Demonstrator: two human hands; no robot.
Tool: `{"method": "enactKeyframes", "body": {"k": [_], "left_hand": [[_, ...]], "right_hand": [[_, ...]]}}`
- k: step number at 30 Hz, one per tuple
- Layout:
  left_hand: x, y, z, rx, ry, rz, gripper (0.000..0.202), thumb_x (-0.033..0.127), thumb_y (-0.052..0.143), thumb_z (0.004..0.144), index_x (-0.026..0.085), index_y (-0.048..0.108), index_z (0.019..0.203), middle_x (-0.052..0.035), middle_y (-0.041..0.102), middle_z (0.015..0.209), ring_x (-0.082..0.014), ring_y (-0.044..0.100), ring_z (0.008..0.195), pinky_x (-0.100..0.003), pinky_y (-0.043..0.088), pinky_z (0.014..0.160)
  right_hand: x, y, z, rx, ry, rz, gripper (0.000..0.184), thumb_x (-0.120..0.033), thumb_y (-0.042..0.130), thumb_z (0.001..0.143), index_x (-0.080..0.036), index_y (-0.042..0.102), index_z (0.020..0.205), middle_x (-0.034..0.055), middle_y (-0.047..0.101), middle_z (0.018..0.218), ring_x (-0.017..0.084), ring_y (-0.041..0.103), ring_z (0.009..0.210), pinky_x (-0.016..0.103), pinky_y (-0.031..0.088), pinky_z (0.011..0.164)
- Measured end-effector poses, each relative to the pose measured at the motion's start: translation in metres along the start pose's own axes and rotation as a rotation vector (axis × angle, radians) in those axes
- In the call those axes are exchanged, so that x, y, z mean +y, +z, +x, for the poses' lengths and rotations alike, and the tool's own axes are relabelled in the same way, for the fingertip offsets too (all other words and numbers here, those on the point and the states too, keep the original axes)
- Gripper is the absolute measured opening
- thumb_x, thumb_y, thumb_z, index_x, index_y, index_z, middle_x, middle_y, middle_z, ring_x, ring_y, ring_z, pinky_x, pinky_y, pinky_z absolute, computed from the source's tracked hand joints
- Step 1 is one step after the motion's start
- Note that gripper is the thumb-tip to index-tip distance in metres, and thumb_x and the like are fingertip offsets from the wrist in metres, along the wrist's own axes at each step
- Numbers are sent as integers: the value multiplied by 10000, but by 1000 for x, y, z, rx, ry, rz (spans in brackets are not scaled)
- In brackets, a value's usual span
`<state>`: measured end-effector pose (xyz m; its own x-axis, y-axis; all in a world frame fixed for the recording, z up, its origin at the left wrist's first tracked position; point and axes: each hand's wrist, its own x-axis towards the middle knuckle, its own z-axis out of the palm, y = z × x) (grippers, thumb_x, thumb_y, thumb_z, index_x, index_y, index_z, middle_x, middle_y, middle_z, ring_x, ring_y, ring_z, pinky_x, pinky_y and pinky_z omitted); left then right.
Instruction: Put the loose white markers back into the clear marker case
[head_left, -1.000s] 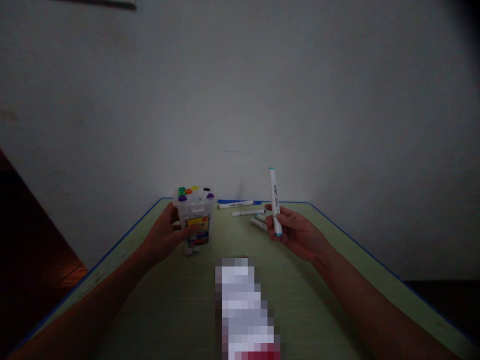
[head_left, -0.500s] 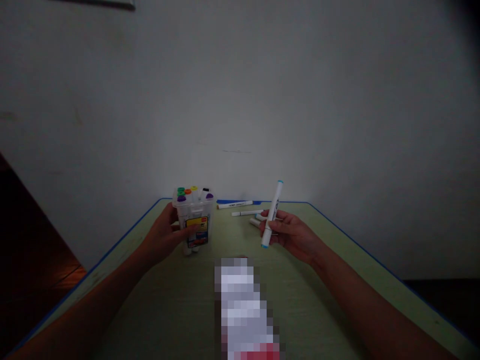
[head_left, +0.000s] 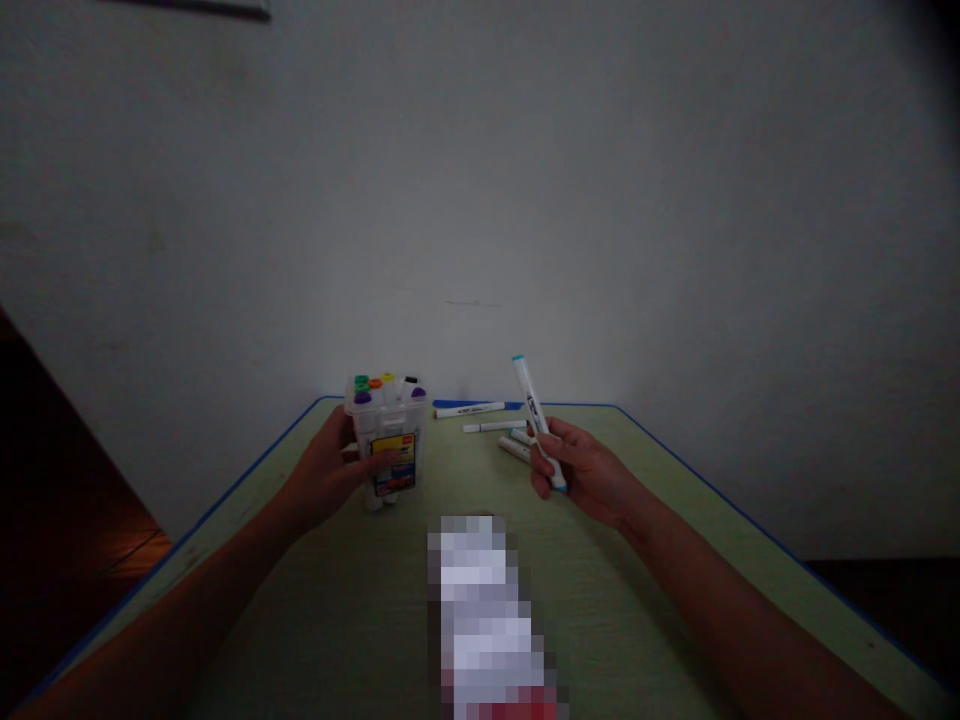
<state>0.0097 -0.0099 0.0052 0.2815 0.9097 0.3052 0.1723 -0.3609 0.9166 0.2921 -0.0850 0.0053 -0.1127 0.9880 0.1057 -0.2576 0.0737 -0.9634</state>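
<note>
White plastic barrel, light and stiff, with a blue cap at each end: this twin-tip marker (head_left: 534, 408) sits in the right hand (head_left: 589, 472), just right of the frame's centre, its upper tip leaning toward the upper left. The smooth barrel could slip, so the surest hold looks to be around its middle, where dark print runs along it. The right hand pinches the lower half between thumb and curled fingers, with the blue end poking out below them.

To the left, the left hand (head_left: 324, 472) wraps around a clear plastic case (head_left: 391, 445), fingers spread across its front near a yellow-and-black label (head_left: 394, 464). The case stands upright, filled with markers whose green, orange, yellow, black and purple caps (head_left: 386, 387) show at the top. It should feel bulkier but still light, and its flat sides offer an easy grip. Whether its base touches the tabletop, I cannot tell.

Several more white markers (head_left: 469, 410) lie near the far edge of the green tabletop (head_left: 600, 560), which has blue edging. A pixelated blur (head_left: 487, 620) covers the near centre, and a pale wall (head_left: 480, 180) rises behind.
</note>
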Motion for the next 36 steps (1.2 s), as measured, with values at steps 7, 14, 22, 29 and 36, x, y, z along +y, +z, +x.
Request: {"method": "enactKeyframes", "body": {"k": [7,14,22,29,36], "left_hand": [[-1,1,1,1,2,-4,564,395,760,603,196,484,1053,-67,654,1043,-268,647,960,-440,544,807],[1,1,1,-6,3,15,546,392,749,610,203,488,1051,-67,650,1058,-272,637,988,-441,544,814],[-2,1,2,14,19,34,543,381,749,602,206,502,1053,-71,657,1067,-285,634,1000,-445,545,801],[2,2,0,9,10,22,556,396,748,602,202,494,1057,-72,660,1057,-282,640,986,-453,541,805],[2,1,0,6,9,23,568,367,738,608,192,488,1087,-83,648,1071,-284,628,1009,-467,529,828]], "right_hand": [[-3,-2,2,98,-33,33,312,-334,695,672,-161,526,869,-74,438,533,31,296,391,187,170,383],[-11,1,-2,144,-43,71,323,-354,686,680,-185,521,901,-101,343,505,27,186,395,177,78,376],[-15,6,-3,170,-45,69,349,-406,714,661,-208,510,862,-114,313,484,22,151,375,166,61,357],[-11,4,-1,169,-57,108,350,-450,711,650,-153,577,777,-70,416,498,42,319,399,184,244,369],[-13,6,-3,135,-57,33,301,-381,731,633,-146,565,722,-38,499,557,31,321,393,191,216,371]]}}
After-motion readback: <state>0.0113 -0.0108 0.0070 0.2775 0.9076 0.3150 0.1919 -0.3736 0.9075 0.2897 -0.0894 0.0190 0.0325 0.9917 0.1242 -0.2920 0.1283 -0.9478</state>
